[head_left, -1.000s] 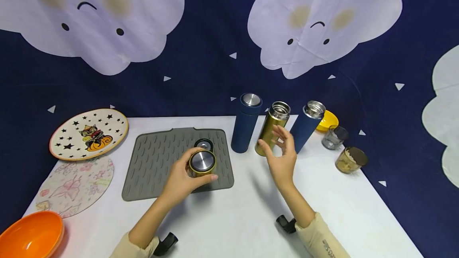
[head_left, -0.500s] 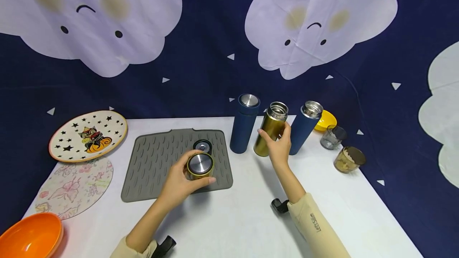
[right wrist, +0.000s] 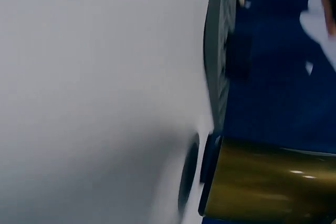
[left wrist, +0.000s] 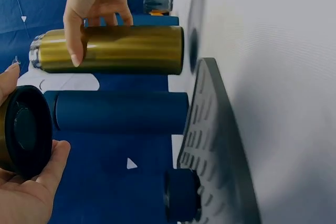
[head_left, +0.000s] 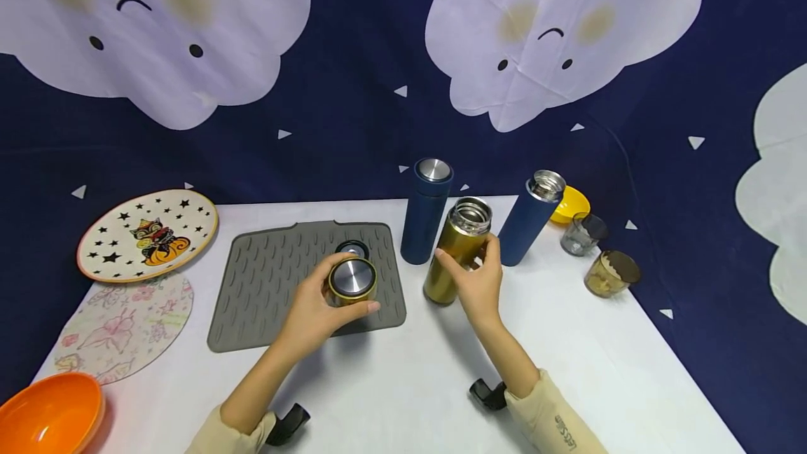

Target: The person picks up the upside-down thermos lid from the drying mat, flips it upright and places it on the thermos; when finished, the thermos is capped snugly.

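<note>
My left hand [head_left: 318, 303] grips a gold bottle lid [head_left: 353, 279] with a steel top, above the grey drying mat [head_left: 265, 286]. Its dark underside shows in the left wrist view. Between thumb and fingers, my right hand [head_left: 477, 286] holds the open gold thermos bottle [head_left: 450, 258] around its body. In the right wrist view the bottle's base stands slightly off the table, apart from its shadow. A second lid, dark blue [left wrist: 181, 195], lies on the mat behind the held one. A capped blue thermos [head_left: 425, 216] stands left of the gold bottle, an uncapped blue thermos [head_left: 531, 219] right of it.
At the right back are a yellow bowl [head_left: 572, 203], a clear grey glass [head_left: 581, 235] and an amber glass [head_left: 608, 275]. On the left lie a patterned plate [head_left: 135, 258], a round floral placemat [head_left: 132, 342] and an orange bowl [head_left: 53, 412].
My right hand has closed around the gold bottle and brought it up and left, toward me, away from the uncapped blue thermos. My left hand keeps the lid at about the same place.
</note>
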Tool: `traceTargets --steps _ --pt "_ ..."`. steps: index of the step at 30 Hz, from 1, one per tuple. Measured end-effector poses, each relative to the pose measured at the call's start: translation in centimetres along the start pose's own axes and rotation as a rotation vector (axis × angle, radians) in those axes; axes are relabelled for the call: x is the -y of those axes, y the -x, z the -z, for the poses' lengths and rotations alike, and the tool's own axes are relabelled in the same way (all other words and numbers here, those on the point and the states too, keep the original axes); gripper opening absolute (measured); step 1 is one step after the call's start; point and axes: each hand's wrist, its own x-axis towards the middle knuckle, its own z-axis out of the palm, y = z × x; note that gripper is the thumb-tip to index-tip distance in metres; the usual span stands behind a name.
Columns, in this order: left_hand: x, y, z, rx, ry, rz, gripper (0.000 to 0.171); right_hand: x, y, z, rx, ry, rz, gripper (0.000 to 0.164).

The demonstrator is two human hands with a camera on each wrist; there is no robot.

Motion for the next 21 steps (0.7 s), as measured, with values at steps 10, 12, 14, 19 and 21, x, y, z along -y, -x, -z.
traceTargets --steps 10,12,14,19,21 --pt "-2.8 -2.7 -2.3 0.032 -0.011 -0.121 0.075 0.0 2.5 -0.6 0.078 0.024 0.046 0.067" --pt "-3.9 -3.8 -3.2 0.036 0.001 -0.156 0.076 -0.1 2.6 -0.6 0.085 0.034 0.071 0.066" --pt "-5.1 -5.1 -4.5 0.035 0.027 -0.193 0.075 -0.2 2.6 -0.6 0.097 0.030 0.089 0.065" --pt "-6.8 -8.1 -7.5 0.045 0.031 -0.282 0.073 -0.4 2.7 -0.6 0.130 0.028 0.120 0.066" --pt "-6.5 -8.8 -8.4 0.054 -0.020 -0.294 0.073 -0.3 2.9 -0.7 0.145 0.035 0.127 0.066"
